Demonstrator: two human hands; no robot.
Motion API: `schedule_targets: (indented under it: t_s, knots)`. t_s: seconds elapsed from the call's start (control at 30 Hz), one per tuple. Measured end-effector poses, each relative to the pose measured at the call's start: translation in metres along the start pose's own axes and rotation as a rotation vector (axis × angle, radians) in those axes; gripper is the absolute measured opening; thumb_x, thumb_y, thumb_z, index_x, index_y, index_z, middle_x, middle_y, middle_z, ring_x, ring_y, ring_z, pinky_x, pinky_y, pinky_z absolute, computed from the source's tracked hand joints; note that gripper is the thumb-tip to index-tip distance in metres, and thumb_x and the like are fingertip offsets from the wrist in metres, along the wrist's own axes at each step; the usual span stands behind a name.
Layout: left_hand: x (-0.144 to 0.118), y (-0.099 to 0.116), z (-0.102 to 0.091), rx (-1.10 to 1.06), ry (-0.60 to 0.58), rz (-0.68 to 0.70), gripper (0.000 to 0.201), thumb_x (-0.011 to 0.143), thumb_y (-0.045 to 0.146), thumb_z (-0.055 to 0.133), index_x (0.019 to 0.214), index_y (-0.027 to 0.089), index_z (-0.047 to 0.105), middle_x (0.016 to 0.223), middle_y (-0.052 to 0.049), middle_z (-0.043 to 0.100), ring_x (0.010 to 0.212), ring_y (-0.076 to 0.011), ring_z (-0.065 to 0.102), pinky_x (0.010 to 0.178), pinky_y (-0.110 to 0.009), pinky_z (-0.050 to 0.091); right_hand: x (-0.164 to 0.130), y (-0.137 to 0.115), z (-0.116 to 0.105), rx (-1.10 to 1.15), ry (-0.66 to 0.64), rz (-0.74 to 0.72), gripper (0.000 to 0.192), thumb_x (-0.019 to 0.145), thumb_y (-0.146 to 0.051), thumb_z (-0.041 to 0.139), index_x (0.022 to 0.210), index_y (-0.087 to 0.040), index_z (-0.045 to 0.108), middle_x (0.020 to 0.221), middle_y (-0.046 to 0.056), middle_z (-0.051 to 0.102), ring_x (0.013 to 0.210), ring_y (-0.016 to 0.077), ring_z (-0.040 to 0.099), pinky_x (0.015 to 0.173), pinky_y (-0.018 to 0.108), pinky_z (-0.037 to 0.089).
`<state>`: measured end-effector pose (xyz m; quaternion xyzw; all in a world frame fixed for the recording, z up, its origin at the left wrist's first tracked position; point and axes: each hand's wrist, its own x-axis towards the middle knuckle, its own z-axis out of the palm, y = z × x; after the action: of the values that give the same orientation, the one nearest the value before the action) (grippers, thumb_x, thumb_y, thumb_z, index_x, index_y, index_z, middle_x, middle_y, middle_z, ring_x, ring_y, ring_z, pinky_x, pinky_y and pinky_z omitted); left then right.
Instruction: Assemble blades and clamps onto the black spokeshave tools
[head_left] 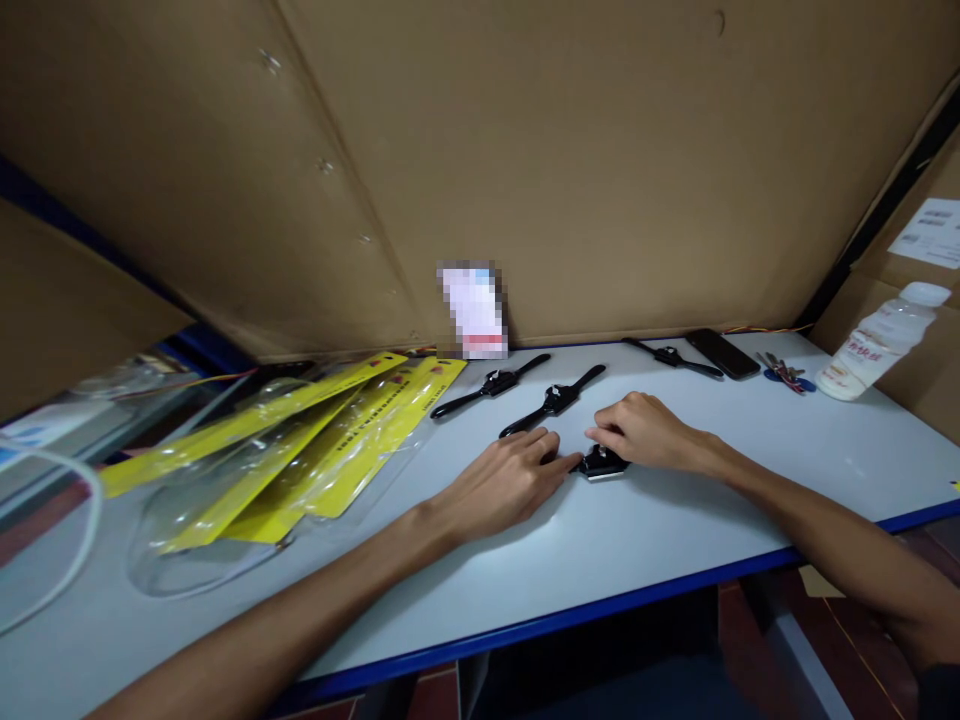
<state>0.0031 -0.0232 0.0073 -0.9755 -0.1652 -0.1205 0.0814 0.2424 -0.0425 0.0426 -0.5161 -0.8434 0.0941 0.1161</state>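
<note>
Lying at the far left of the pale table (675,540) is a loop of white cable (75,540), and just right of it a heap of clear plastic sleeves with yellow card backing (315,440) fans out toward the cardboard wall (525,150) behind. Past the heap, near the wall, two black watches lie flat with their straps stretched out, one watch (491,383) farther back and a second watch (555,400) nearer the hands; both are untouched. The left hand (510,480) rests palm down on the table, fingers loosely curled and reaching right, their tips against the near end of a black watch body (602,462) that sits on the table between the two hands. The right hand (645,430) comes in from the other side, knuckles up, fingers bent over the top of that same watch body, so the piece is pinched from both sides; how firmly either hand grips it is hard to tell, since the fingers hide most of it and it appears to rest on the table rather than be lifted. Farther right, near the wall, a third strapped watch (671,356) lies just beside a dark phone (722,353), then a bunch of keys (784,372), and at the far right a white plastic bottle (877,340) leans near a cardboard box (922,300).
</note>
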Motion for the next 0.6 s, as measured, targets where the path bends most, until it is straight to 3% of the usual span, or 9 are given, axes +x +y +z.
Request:
schedule_targets:
  t_s: [0.07, 0.13, 0.27, 0.47, 0.6]
  knots:
    - [0.0, 0.0, 0.0, -0.001, -0.003, 0.0, 0.034, 0.106, 0.023, 0.04, 0.128, 0.016, 0.065, 0.09, -0.008, 0.061, 0.078, -0.0214, 0.061, 0.067, -0.036, 0.055, 0.001, 0.007, -0.009, 0.138, -0.047, -0.06, 0.015, 0.094, -0.028, 0.061, 0.09, -0.019, 0.073, 0.065, -0.002, 0.061, 0.059, 0.0129, 0.047, 0.059, 0.028, 0.028]
    - [0.0, 0.0, -0.001, -0.001, -0.007, 0.005, 0.035, 0.106, 0.023, 0.038, 0.129, 0.017, 0.065, 0.091, -0.008, 0.061, 0.078, -0.0211, 0.061, 0.067, -0.036, 0.055, 0.001, 0.014, -0.015, 0.241, -0.136, -0.122, 0.015, 0.089, -0.024, 0.068, 0.103, -0.021, 0.074, 0.072, -0.002, 0.066, 0.064, 0.013, 0.054, 0.063, 0.026, 0.034]
    - [0.0, -0.001, -0.001, 0.0, -0.013, 0.003, 0.037, 0.107, 0.023, 0.036, 0.13, 0.017, 0.065, 0.089, -0.008, 0.06, 0.078, -0.0206, 0.061, 0.067, -0.035, 0.054, 0.001, 0.017, -0.015, 0.23, -0.17, -0.153, 0.007, 0.087, -0.022, 0.069, 0.083, -0.02, 0.074, 0.077, 0.0, 0.069, 0.069, 0.0133, 0.057, 0.065, 0.026, 0.035]
    - [-0.001, -0.001, 0.0, -0.014, -0.02, -0.015, 0.035, 0.107, 0.024, 0.039, 0.131, 0.018, 0.064, 0.091, -0.008, 0.061, 0.079, -0.0203, 0.06, 0.068, -0.035, 0.054, -0.002, 0.003, -0.001, 0.041, -0.095, -0.132, 0.031, 0.09, -0.022, 0.06, 0.06, -0.019, 0.053, 0.06, -0.003, 0.052, 0.056, 0.0116, 0.036, 0.059, 0.029, 0.025]
    - [-0.001, 0.0, 0.001, -0.029, -0.013, -0.027, 0.033, 0.106, 0.026, 0.042, 0.128, 0.018, 0.064, 0.092, -0.007, 0.06, 0.079, -0.0203, 0.06, 0.07, -0.036, 0.054, -0.001, -0.003, 0.007, 0.084, -0.089, -0.071, 0.039, 0.092, -0.022, 0.055, 0.054, -0.019, 0.045, 0.053, -0.005, 0.041, 0.054, 0.0116, 0.028, 0.058, 0.031, 0.022]
